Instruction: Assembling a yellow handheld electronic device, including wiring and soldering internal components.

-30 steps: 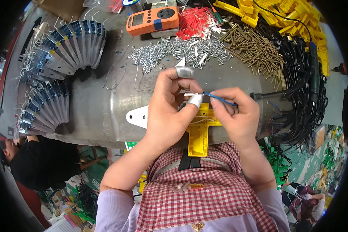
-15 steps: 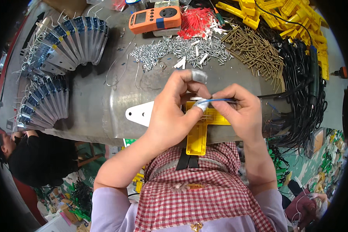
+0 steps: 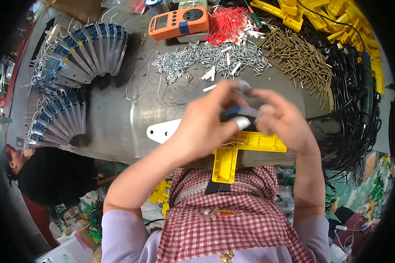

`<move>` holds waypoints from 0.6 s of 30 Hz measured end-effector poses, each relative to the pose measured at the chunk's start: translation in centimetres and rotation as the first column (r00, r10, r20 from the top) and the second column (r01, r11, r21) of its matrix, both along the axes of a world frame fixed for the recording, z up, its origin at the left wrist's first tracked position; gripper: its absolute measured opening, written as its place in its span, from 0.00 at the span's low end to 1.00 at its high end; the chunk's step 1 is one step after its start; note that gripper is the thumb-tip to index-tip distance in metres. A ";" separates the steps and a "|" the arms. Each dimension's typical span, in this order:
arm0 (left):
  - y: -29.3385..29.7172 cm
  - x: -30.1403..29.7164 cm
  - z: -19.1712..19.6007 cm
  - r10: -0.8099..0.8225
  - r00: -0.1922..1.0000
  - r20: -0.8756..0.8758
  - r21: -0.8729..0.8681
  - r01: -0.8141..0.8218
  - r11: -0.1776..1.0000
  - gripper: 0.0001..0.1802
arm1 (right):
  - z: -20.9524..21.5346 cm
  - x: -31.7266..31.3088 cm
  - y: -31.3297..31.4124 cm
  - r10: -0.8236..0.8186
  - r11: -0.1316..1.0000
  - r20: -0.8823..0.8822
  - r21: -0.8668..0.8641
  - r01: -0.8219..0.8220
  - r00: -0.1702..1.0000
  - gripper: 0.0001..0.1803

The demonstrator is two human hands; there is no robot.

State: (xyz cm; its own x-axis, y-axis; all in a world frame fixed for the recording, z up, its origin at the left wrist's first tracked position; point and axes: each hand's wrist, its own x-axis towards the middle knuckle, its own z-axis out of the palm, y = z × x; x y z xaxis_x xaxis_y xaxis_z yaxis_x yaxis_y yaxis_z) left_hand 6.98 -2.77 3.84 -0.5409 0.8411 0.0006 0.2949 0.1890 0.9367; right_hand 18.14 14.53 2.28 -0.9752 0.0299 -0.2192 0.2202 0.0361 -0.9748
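Over the yellow T-shaped plastic housing, my left hand is curled, with silver tape round its thumb and a fingertip. A dark, bluish blurred thing lies between its fingers and my right hand; its kind cannot be made out. My right hand has bent fingers close to the left ones, smeared by motion. A black cable runs from the right to behind my right hand. Thin pale wires cross the housing's open side. Beside my left wrist lies a white plate with holes.
Fanned rows of blue boards with clear strips stand at left. Nuts, screws, brass-coloured rods and red pieces lie behind. An orange meter is at the back, yellow housings far right, and a person in black lower left.
Both hands pinched a blue wire before; now the fingers are blurred and the right hand has moved right and turned. More of the yellow housing shows. The whole view has shifted slightly.
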 end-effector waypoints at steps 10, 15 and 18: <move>-0.2 -5.5 -3.2 -0.070 0.652 -0.755 -0.240 -0.176 0.955 0.11 | -1.5 -0.6 -0.2 -0.229 0.968 -0.125 -0.135 0.212 0.965 0.13; 0.4 -4.9 -3.1 -0.036 0.684 -0.728 -0.198 -0.159 0.967 0.11 | -0.6 -0.5 -1.0 -0.298 0.953 -0.126 -0.089 0.289 0.946 0.11; 0.3 -4.9 -3.0 -0.102 0.641 -0.761 -0.239 -0.130 0.962 0.13 | 0.0 -0.4 -1.2 -0.315 0.940 -0.103 0.103 0.325 0.944 0.11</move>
